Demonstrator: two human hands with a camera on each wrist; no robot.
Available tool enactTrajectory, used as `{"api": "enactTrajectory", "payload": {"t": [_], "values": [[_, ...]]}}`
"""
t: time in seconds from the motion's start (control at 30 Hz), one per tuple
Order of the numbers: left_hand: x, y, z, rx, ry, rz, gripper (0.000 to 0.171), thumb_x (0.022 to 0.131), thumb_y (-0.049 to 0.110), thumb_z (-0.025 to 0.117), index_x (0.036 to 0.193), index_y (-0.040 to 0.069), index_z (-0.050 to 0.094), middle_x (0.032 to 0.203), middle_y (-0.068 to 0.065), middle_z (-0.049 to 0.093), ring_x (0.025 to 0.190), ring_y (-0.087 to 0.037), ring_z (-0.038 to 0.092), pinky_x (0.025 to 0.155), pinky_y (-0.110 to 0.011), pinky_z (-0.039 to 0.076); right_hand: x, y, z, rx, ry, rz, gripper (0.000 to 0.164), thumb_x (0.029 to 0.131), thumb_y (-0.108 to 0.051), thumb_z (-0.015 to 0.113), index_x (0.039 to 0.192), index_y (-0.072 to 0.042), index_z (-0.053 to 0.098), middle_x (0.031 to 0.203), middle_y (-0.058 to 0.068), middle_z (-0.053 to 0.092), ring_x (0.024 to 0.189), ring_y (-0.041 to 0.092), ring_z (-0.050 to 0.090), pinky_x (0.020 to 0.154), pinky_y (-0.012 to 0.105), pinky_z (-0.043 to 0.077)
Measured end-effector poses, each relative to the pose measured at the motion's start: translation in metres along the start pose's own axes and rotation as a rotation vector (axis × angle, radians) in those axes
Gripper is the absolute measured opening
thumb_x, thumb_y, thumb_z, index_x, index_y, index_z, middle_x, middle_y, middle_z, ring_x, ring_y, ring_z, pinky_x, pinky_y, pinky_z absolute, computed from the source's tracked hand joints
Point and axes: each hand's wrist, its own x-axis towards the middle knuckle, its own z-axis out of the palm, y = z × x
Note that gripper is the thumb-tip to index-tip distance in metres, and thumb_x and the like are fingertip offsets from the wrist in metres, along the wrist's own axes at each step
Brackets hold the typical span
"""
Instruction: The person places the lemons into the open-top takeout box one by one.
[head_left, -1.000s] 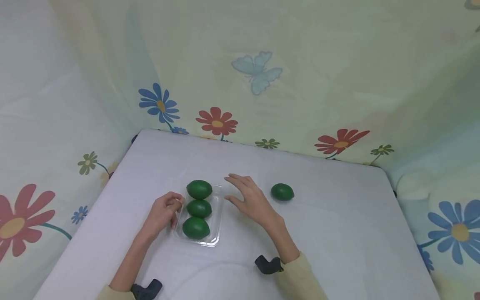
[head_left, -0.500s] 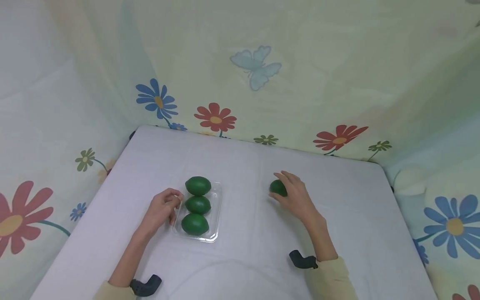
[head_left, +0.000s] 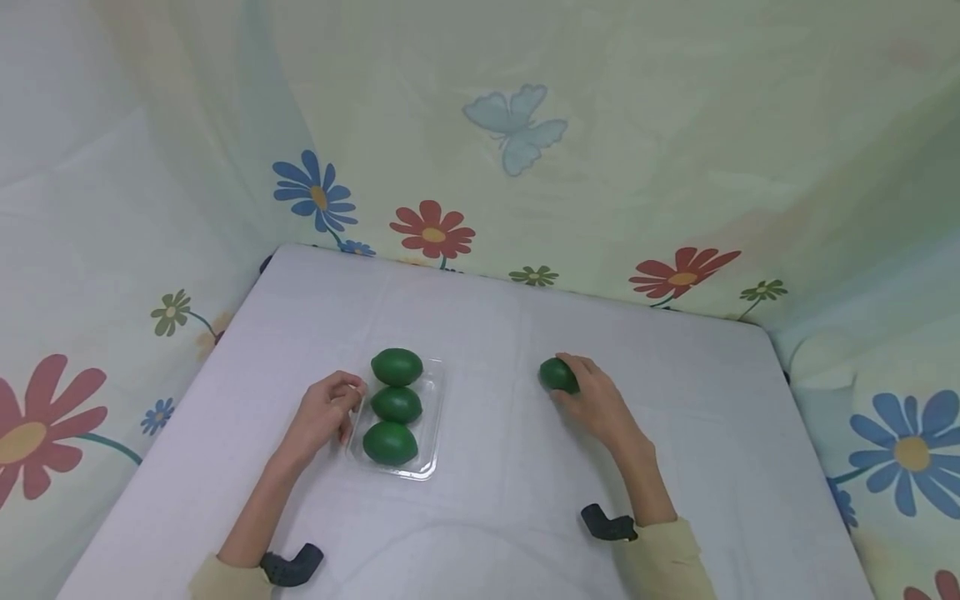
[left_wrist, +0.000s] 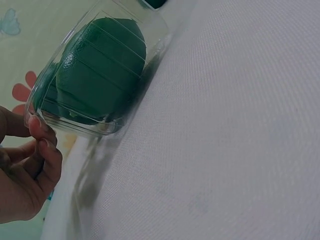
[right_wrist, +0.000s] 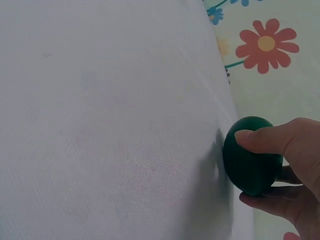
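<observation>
A clear plastic tray (head_left: 431, 421) stands left of the table's middle with three green limes in a row: a far lime (head_left: 397, 367), a middle lime (head_left: 396, 405) and a near lime (head_left: 390, 443). My left hand (head_left: 325, 412) pinches the tray's left rim between thumb and fingers; the left wrist view shows the fingertips at the plastic edge (left_wrist: 75, 119). Off to the right, my right hand (head_left: 597, 406) grips a fourth lime (head_left: 556, 375). In the right wrist view the thumb lies across this lime (right_wrist: 252, 167), with fingers around its other side.
A white cloth covers the table (head_left: 495, 517). Behind it and at both sides hangs a pale curtain (head_left: 637, 150) printed with flowers and a butterfly. Each wrist carries a dark camera mount, the left mount (head_left: 292, 567) and the right mount (head_left: 607, 523).
My right hand has moved right from beside the tray to the separate lime and closed its fingers round it. The left hand has stayed at the tray's rim.
</observation>
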Motion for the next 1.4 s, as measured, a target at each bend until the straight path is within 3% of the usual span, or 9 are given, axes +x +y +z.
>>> {"api": "enactTrajectory", "payload": {"t": [0.17, 0.33, 0.57, 0.73, 0.93, 1.2, 1.4], "values": [[-0.001, 0.002, 0.002, -0.031, -0.004, -0.006, 0.029, 0.105, 0.018, 0.056, 0.126, -0.001, 0.056, 0.090, -0.017, 0.063, 0.045, -0.016, 0.050, 0.047, -0.029, 0.047, -0.003, -0.015, 0.004, 0.017, 0.039, -0.071, 0.063, 0.090, -0.010, 0.079, 0.146, -0.006, 0.050, 0.141, 0.025, 0.056, 0.127, 0.044, 0.059, 0.102, 0.060, 0.051], [-0.002, 0.002, 0.006, -0.047, -0.008, -0.008, 0.029, 0.104, 0.018, 0.057, 0.126, -0.002, 0.057, 0.089, -0.016, 0.061, 0.044, -0.016, 0.049, 0.047, -0.029, 0.047, -0.010, -0.054, 0.007, 0.060, 0.068, -0.267, 0.066, 0.085, -0.007, 0.084, 0.143, -0.007, 0.052, 0.139, 0.019, 0.058, 0.124, 0.037, 0.063, 0.101, 0.052, 0.055], [-0.003, 0.003, 0.002, -0.037, 0.002, -0.004, 0.028, 0.104, 0.017, 0.056, 0.125, -0.002, 0.059, 0.094, -0.019, 0.063, 0.044, -0.016, 0.050, 0.046, -0.029, 0.047, -0.014, -0.119, 0.026, 0.160, 0.005, -0.480, 0.063, 0.088, -0.010, 0.082, 0.143, -0.012, 0.051, 0.138, 0.009, 0.059, 0.125, 0.024, 0.064, 0.104, 0.038, 0.054], [-0.005, 0.005, 0.001, -0.039, 0.007, -0.013, 0.027, 0.103, 0.013, 0.053, 0.125, -0.001, 0.059, 0.095, -0.017, 0.063, 0.044, -0.015, 0.050, 0.046, -0.029, 0.046, -0.010, -0.150, 0.044, 0.130, -0.051, -0.569, 0.063, 0.090, -0.018, 0.082, 0.144, -0.014, 0.050, 0.140, 0.009, 0.058, 0.126, 0.022, 0.064, 0.103, 0.035, 0.055], [-0.005, 0.005, 0.003, -0.027, -0.001, -0.016, 0.029, 0.104, 0.011, 0.052, 0.128, -0.004, 0.058, 0.095, -0.019, 0.063, 0.043, -0.015, 0.048, 0.045, -0.030, 0.046, -0.014, -0.159, 0.063, 0.108, -0.091, -0.567, 0.062, 0.090, -0.027, 0.082, 0.143, -0.016, 0.051, 0.134, 0.010, 0.062, 0.118, 0.021, 0.067, 0.097, 0.034, 0.058], [-0.003, 0.008, 0.000, -0.022, -0.004, -0.004, 0.029, 0.103, 0.016, 0.055, 0.126, -0.001, 0.059, 0.093, -0.016, 0.063, 0.044, -0.015, 0.050, 0.047, -0.030, 0.046, -0.013, -0.159, 0.065, 0.133, -0.116, -0.511, 0.065, 0.090, -0.029, 0.081, 0.145, -0.015, 0.050, 0.136, 0.010, 0.062, 0.121, 0.022, 0.066, 0.099, 0.035, 0.057], [-0.002, 0.004, 0.000, -0.012, -0.016, -0.010, 0.031, 0.105, 0.017, 0.052, 0.128, -0.001, 0.059, 0.093, -0.016, 0.064, 0.047, -0.015, 0.053, 0.049, -0.030, 0.047, -0.014, -0.151, 0.062, 0.202, -0.151, -0.489, 0.077, 0.086, -0.028, 0.085, 0.151, -0.014, 0.046, 0.145, 0.008, 0.058, 0.132, 0.022, 0.059, 0.107, 0.037, 0.053]]}}
